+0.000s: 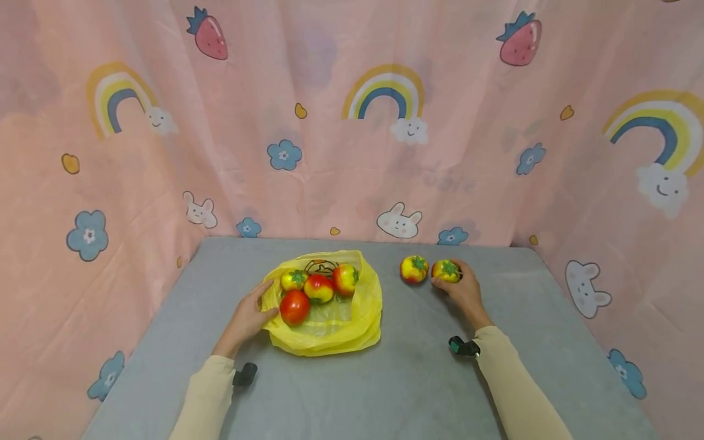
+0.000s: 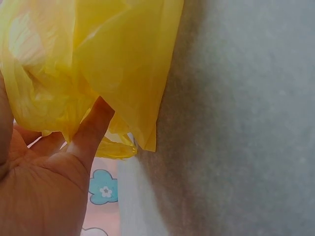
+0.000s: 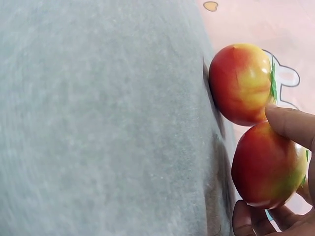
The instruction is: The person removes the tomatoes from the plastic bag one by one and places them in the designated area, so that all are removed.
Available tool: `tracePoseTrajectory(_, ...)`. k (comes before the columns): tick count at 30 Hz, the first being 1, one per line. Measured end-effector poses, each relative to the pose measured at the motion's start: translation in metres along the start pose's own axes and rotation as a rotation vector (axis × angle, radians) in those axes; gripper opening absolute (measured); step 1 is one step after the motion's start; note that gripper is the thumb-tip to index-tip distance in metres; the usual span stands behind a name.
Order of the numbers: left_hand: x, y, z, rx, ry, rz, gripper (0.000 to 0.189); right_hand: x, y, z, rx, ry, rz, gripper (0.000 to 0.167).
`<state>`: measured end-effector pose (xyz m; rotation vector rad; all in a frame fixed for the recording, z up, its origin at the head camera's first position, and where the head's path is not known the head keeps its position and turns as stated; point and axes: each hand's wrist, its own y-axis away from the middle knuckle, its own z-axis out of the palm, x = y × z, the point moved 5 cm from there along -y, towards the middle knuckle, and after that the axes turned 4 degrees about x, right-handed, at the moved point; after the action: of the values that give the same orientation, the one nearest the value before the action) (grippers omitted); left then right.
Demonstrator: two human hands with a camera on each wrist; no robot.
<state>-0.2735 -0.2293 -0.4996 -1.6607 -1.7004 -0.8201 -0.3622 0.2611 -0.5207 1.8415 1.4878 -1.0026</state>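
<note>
A yellow plastic bag (image 1: 367,318) lies on the table with its mouth spread wide. Inside it sit several artificial-looking tomatoes, among them a mostly red tomato (image 1: 294,307) near the left hand. At the bag's left edge, my left hand (image 1: 250,315) holds the thin plastic (image 2: 128,59) between thumb and fingers. Off to the right, my right hand (image 1: 464,290) grips a red-and-yellow tomato (image 3: 268,167) with a green leafy top, thumb on one side and fingers on the other. Another red-and-yellow tomato (image 1: 414,269) rests on the table just left of that one.
The grey table (image 1: 341,397) ends at a pink patterned curtain (image 1: 330,183), which rises behind it and on both sides. Dark devices are strapped at both wrists, one at the left wrist (image 1: 245,374) and one at the right wrist (image 1: 464,346).
</note>
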Motion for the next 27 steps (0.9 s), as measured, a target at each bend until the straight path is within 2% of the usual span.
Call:
tracePoseTrajectory(16,-0.001,0.001,0.001,0.001,0.025,0.021,0.071,-0.001,0.004,0.002,-0.043,0.018,0.024,0.084)
tracePoseTrajectory(23,-0.001,0.001,0.000,0.002,0.018,0.022,0.071,-0.009,0.006,-0.007,0.013,-0.003,0.011,0.080)
tracePoseTrajectory(27,-0.002,0.001,0.000,0.002,0.018,0.016,0.071,-0.020,0.009,-0.018,0.063,-0.038,-0.046,0.079)
